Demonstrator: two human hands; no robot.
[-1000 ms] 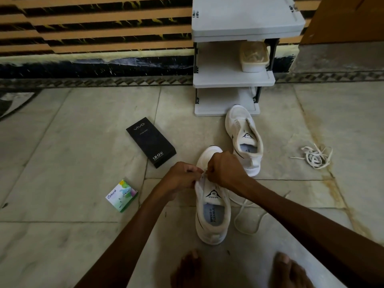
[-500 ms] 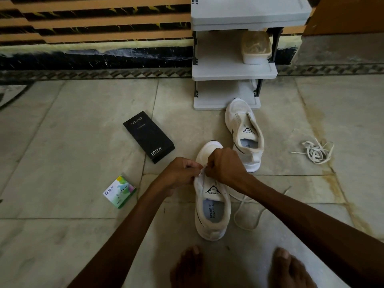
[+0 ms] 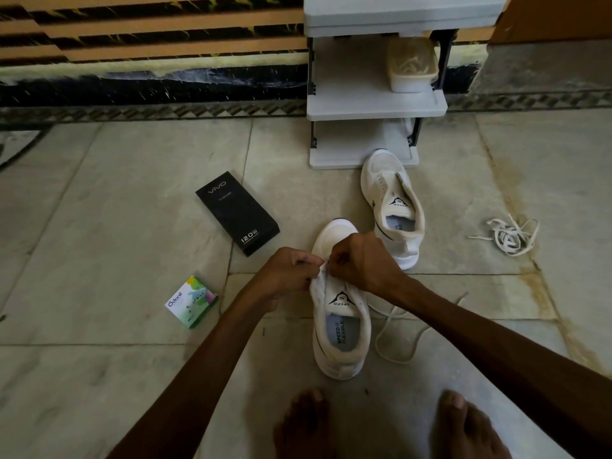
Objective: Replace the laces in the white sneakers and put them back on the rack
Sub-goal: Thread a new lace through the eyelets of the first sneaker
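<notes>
White sneaker [image 3: 341, 329] lies beneath both hands; left hand [image 3: 284, 276] and right hand [image 3: 364, 263] have curled fingers pinching its eyelet edge, touching each other, lace [image 3: 378, 341] trailing right of them.

Black box [image 3: 236, 216] on floor: "vivo" in thin grey letters toward far end, "120W" in white at near end; fine print under each too small to read

Small green-and-white box [image 3: 192, 301]: brand "Odonil" in dark letters on white part

Near sneaker [image 3: 341, 329]: tongue label with black triangle, "S" inside, "SPEED" beside it, seen upside down; insole print "SPEED S FLEXIBLE" running lengthwise

Far sneaker [image 3: 394, 207]: same triangle "S" and "SPEED" label on tongue; insole print mostly hidden, only last letters "…IBLE" legible
</notes>
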